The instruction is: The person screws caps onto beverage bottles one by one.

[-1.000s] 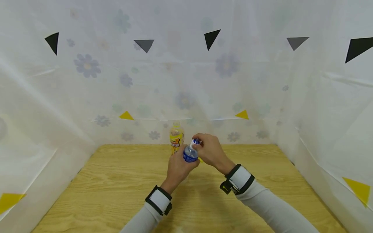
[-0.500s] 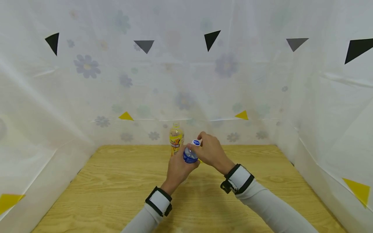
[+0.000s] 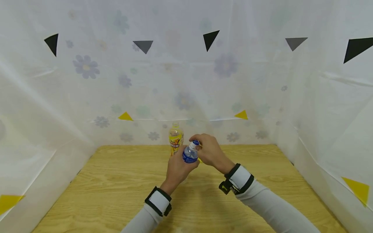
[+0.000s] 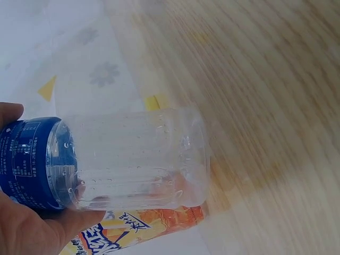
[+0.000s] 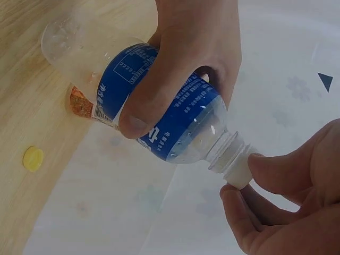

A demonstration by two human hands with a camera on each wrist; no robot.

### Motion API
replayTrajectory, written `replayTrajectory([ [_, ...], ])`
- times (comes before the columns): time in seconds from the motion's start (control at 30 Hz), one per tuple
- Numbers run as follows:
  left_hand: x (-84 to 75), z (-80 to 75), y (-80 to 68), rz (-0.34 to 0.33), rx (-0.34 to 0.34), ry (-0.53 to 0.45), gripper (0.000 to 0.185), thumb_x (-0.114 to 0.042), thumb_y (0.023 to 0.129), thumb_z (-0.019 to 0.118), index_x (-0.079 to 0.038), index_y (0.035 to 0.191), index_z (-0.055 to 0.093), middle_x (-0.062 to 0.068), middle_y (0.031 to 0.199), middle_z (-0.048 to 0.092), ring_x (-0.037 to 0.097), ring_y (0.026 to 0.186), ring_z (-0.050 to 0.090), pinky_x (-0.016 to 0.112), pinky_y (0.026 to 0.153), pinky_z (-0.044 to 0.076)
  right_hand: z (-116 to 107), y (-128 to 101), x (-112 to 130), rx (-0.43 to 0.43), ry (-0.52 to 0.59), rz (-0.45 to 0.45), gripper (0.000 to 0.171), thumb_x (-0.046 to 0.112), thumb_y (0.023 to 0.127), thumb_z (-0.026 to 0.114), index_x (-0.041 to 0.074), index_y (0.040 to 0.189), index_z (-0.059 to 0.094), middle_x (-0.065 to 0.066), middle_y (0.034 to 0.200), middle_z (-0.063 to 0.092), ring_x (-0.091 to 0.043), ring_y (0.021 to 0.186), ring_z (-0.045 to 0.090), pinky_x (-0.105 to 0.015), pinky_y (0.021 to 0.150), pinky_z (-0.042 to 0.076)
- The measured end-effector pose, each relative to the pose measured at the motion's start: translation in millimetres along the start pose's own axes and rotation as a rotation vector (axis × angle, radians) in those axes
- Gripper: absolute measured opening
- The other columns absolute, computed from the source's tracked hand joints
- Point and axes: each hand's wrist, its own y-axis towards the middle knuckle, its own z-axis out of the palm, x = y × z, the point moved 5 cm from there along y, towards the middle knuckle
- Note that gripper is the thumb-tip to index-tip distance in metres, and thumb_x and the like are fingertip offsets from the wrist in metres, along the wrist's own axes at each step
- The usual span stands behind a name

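Observation:
My left hand (image 3: 180, 165) grips a clear plastic bottle (image 5: 127, 82) round its blue label and holds it tilted above the table. The bottle's clear lower part (image 4: 138, 159) is seen from the side in the left wrist view, with small drops on its wall. At the bottle's neck, my right hand (image 3: 210, 149) pinches the white cap (image 5: 240, 171) between thumb and fingers. In the head view the cap shows a blue top. Just behind the left hand stands a yellow-labelled drink bottle (image 3: 175, 137) with an uncapped mouth.
A small yellow cap (image 5: 33, 159) lies on the wooden table (image 3: 116, 187), beyond the held bottle and partly hidden in the head view. White flower-patterned sheeting (image 3: 183, 81) encloses the table at the back and both sides.
The right hand's fingers have shifted round the white cap: they rose away from its top, then came back over it. The left hand and its bottle have stayed nearly still.

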Motion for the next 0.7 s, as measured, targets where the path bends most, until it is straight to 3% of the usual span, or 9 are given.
replayTrajectory([
  [0.13, 0.9, -0.7, -0.5, 0.010, -0.004, 0.006, 0.056, -0.033, 0.078, 0.085, -0.016, 0.125, 0.060, 0.003, 0.103, 0.073, 0.017, 0.087, 0.070, 0.033, 0.069, 0.056, 1.7, 0.4, -0.7, -0.015, -0.015, -0.001, 0.030, -0.004, 0.093, 0.063, 0.005, 0.120, 0.072, -0.014, 0.112, 0.070, -0.032, 0.101, 0.067, -0.044, 0.084, 0.058],
  [0.3, 1.1, -0.8, -0.3, 0.016, 0.005, 0.005, 0.057, -0.033, 0.078, 0.085, -0.017, 0.126, 0.059, 0.004, 0.105, 0.073, 0.018, 0.089, 0.070, 0.033, 0.071, 0.056, -0.5, 2.9, -4.0, -0.046, -0.049, 0.020, 0.020, 0.014, 0.095, 0.068, 0.002, 0.111, 0.072, -0.012, 0.098, 0.068, -0.025, 0.087, 0.062, -0.038, 0.072, 0.053],
  [0.47, 2.3, 0.8, 0.4, -0.002, 0.023, -0.011, 0.058, -0.034, 0.079, 0.085, -0.018, 0.128, 0.058, 0.004, 0.108, 0.072, 0.018, 0.092, 0.070, 0.034, 0.072, 0.056, -1.2, 4.0, -8.1, -0.057, -0.070, 0.044, 0.028, 0.030, 0.097, 0.068, 0.002, 0.097, 0.068, -0.008, 0.085, 0.063, -0.019, 0.073, 0.056, -0.032, 0.062, 0.046],
  [0.7, 2.2, 0.1, 0.5, -0.009, 0.019, -0.003, 0.059, -0.035, 0.079, 0.085, -0.017, 0.128, 0.059, 0.005, 0.106, 0.073, 0.019, 0.091, 0.070, 0.035, 0.071, 0.056, 1.3, 4.6, -8.6, -0.042, -0.082, 0.056, 0.033, 0.035, 0.099, 0.067, 0.002, 0.098, 0.067, -0.007, 0.083, 0.063, -0.018, 0.071, 0.057, -0.031, 0.060, 0.047],
])
